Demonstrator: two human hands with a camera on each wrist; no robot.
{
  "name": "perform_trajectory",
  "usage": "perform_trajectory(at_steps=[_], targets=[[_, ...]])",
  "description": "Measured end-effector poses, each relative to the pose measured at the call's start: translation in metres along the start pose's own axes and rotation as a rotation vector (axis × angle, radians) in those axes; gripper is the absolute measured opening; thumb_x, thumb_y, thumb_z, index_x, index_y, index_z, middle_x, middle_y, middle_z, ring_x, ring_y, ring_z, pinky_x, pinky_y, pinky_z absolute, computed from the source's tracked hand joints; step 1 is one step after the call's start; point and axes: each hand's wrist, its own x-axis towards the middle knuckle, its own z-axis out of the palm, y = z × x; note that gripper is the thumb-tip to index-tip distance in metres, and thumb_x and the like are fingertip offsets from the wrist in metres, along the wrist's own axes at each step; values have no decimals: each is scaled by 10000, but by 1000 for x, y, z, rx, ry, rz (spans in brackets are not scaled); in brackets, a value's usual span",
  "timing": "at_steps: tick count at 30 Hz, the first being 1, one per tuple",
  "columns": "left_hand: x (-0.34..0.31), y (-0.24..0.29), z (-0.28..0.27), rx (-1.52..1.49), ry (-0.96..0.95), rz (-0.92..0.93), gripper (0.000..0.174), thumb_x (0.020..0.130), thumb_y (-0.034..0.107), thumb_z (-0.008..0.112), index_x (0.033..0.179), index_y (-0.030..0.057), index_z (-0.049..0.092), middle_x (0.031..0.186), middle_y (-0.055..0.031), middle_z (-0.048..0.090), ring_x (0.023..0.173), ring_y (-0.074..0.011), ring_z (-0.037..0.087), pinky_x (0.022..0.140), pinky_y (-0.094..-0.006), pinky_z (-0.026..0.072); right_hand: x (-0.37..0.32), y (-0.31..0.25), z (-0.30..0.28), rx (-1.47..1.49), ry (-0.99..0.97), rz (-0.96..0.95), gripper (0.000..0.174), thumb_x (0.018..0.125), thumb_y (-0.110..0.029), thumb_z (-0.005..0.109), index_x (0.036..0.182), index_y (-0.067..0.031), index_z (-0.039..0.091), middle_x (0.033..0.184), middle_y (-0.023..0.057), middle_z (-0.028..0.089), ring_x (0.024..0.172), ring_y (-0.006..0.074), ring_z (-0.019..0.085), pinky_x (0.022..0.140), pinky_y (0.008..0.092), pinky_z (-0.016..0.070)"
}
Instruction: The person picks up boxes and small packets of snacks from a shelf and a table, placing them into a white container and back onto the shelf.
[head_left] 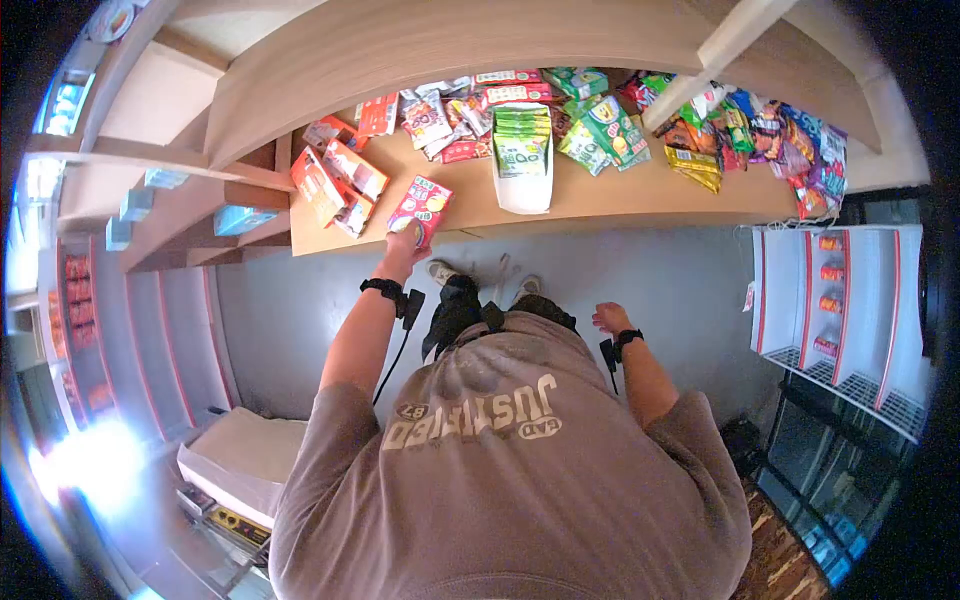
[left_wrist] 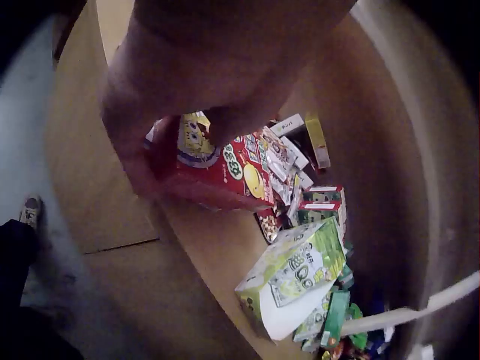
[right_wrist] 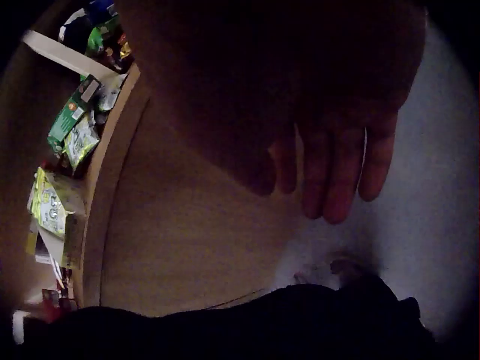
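My left hand (head_left: 404, 243) grips the near end of a red snack box (head_left: 424, 204) at the front edge of the wooden shelf (head_left: 460, 205). Up close in the left wrist view, the red box (left_wrist: 217, 180) shows a yellow cartoon figure, and the palm and fingers cover its near end. To its right stands an open white and green display box (head_left: 524, 193) with green gummy pouches inside. My right hand (head_left: 608, 318) hangs beside my body over the floor, away from the shelf. Its fingers (right_wrist: 341, 176) are relaxed and hold nothing in the right wrist view.
Red and white boxes (head_left: 340, 185) lean at the shelf's left. Piled snack bags (head_left: 430, 120) fill the back, with a green box (head_left: 612, 130) and many colourful packets (head_left: 760, 130) further right. A wooden upright (head_left: 685, 95) divides the shelf. White racks (head_left: 835, 310) stand at the right.
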Motion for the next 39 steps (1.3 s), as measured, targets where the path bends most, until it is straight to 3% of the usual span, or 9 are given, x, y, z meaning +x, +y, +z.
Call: perform_trajectory(at_steps=[10, 13, 15, 17, 23, 31, 34, 36, 39], targets=[[7, 22, 33, 25, -336, 152, 476, 879, 289, 613, 1233, 32, 425, 1006, -120, 580, 928, -235, 595, 801, -418, 509, -6, 97, -13, 94, 84, 188, 227, 884, -315, 538, 983, -126, 615, 844, 46, 689, 657, 184, 646, 569, 359, 498], [39, 10, 22, 196, -62, 90, 634, 843, 415, 635, 1308, 45, 414, 1099, -112, 584, 898, -294, 610, 734, -445, 529, -2, 121, -16, -9, -1, 45, 224, 879, -334, 549, 901, -131, 639, 864, 27, 700, 638, 173, 647, 561, 351, 491], [133, -7, 17, 438, 355, 440, 655, 825, 463, 631, 1285, 36, 447, 1188, -177, 547, 1019, -354, 558, 864, -468, 476, -18, 102, -6, 198, 141, 233, 214, 880, -330, 550, 937, -141, 633, 864, 33, 697, 641, 181, 648, 566, 348, 490], [22, 56, 36, 614, 518, 453, 657, 809, 442, 642, 1285, 34, 446, 1265, -228, 478, 1144, -393, 466, 991, -467, 380, -23, 95, -2, 227, 141, 209, 218, 880, -332, 551, 962, -146, 627, 861, 40, 693, 650, 185, 646, 576, 349, 491], [40, 128, 61, 806, 238, 1279, 558, 787, 328, 666, 1226, 49, 465, 1216, -223, 485, 1153, -406, 444, 1015, -486, 347, -22, 90, 16, 209, 120, 46, 262, 880, -332, 548, 1054, -140, 588, 883, 65, 677, 694, 189, 640, 616, 351, 496], [67, 195, 125, 1101, 112, 1351, 563, 775, 353, 668, 1229, 61, 509, 1176, -230, 570, 1112, -425, 521, 973, -501, 406, -71, 53, 61, 405, 324, 13, 285, 905, -314, 496, 1093, -114, 572, 900, 64, 671, 706, 180, 633, 626, 335, 497], [44, 209, 138, 1167, -127, 1389, 508, 787, 385, 651, 1183, 81, 557, 1100, -246, 611, 1027, -425, 579, 894, -514, 459, -79, 66, 77, 457, 360, 134, 288, 917, -313, 475, 1105, -118, 571, 900, 62, 672, 713, 174, 633, 611, 315, 491], [46, 208, 154, 1274, -255, 1381, 471, 800, 358, 633, 1179, 87, 566, 1077, -229, 626, 1011, -408, 596, 872, -503, 470, -51, 124, 80, 689, 139, 66, 294, 922, -315, 468, 1121, -125, 570, 915, 61, 675, 738, 166, 642, 617, 309, 506], [55, 213, 176, 1333, -429, 1485, 547, 818, 355, 597, 1256, 47, 486, 1093, -260, 615, 1015, -414, 596, 894, -495, 469, -105, 64, 127, 558, 356, 199, 294, 930, -313, 467, 1143, -135, 565, 938, 58, 676, 762, 172, 651, 638, 317, 527]])
